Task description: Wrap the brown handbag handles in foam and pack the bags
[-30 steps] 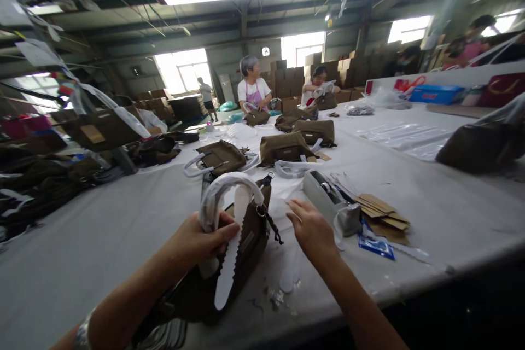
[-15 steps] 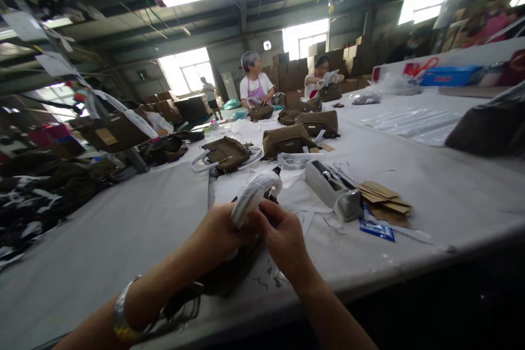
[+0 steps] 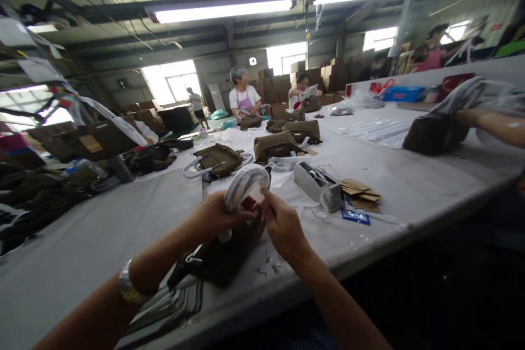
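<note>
A brown handbag [image 3: 223,254] stands on the white table [image 3: 102,229] right in front of me. Its handle [image 3: 245,185] is wrapped in white foam paper and arches above the bag. My left hand [image 3: 213,216] is closed round the lower left part of that wrapped handle. My right hand [image 3: 281,224] pinches the loose end of the white wrap against the handle, fingertips meeting my left thumb. A grey tape dispenser [image 3: 318,186] sits just right of my hands.
Brown paper tags [image 3: 361,188] and a blue packet [image 3: 356,216] lie past the dispenser. More brown bags [image 3: 217,157] dot the table further back. Two people work at the far end; another person's arm holds a bag [image 3: 435,132] at right. Dark bags pile up at left.
My right hand left the table and came to the wrapped handle, joining my left hand. The long serrated white strip no longer hangs loose. The view swung slightly right.
</note>
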`<state>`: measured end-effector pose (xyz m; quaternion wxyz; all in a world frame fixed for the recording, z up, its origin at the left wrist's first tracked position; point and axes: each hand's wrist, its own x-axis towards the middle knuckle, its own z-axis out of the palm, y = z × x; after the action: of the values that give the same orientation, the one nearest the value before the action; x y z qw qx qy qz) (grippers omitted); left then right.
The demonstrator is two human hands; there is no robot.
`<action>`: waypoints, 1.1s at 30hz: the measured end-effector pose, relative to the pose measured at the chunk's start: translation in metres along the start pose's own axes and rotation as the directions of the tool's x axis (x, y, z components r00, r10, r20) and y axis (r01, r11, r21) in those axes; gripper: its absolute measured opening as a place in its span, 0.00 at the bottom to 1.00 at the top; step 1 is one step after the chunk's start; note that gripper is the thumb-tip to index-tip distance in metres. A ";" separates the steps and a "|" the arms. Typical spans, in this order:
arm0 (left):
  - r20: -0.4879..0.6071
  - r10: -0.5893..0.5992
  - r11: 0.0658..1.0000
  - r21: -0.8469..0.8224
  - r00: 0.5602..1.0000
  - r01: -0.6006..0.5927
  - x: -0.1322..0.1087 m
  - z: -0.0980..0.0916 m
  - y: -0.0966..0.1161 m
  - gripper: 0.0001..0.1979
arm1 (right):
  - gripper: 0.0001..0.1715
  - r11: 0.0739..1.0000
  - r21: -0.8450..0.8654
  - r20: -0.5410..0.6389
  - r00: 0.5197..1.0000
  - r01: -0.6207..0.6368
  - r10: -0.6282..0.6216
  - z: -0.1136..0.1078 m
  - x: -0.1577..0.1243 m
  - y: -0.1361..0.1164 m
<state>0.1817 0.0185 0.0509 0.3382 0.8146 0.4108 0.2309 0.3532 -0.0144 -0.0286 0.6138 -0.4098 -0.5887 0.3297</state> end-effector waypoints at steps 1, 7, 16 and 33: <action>-0.048 -0.029 0.998 -0.064 0.998 0.026 0.000 -0.003 0.000 0.18 | 0.21 0.985 0.144 -0.007 0.995 -0.094 0.096 0.000 -0.001 0.002; -0.273 -0.065 0.932 -0.360 0.960 -0.039 0.007 -0.028 0.001 0.21 | 0.29 0.359 0.784 0.408 0.856 -0.507 0.318 -0.002 -0.010 -0.003; -0.047 -0.049 0.953 -0.303 0.998 0.033 0.000 -0.018 0.023 0.21 | 0.20 0.128 0.703 0.684 0.714 -0.700 0.148 0.013 -0.014 -0.010; 0.196 0.141 0.985 -0.128 0.970 -0.117 -0.016 -0.042 0.019 0.21 | 0.21 0.786 0.454 0.365 0.893 -0.419 0.265 0.020 0.010 -0.037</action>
<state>0.1556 0.0119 0.0914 0.4092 0.8382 0.3058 0.1907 0.3318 -0.0196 0.0084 0.5405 -0.2776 -0.4730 0.6380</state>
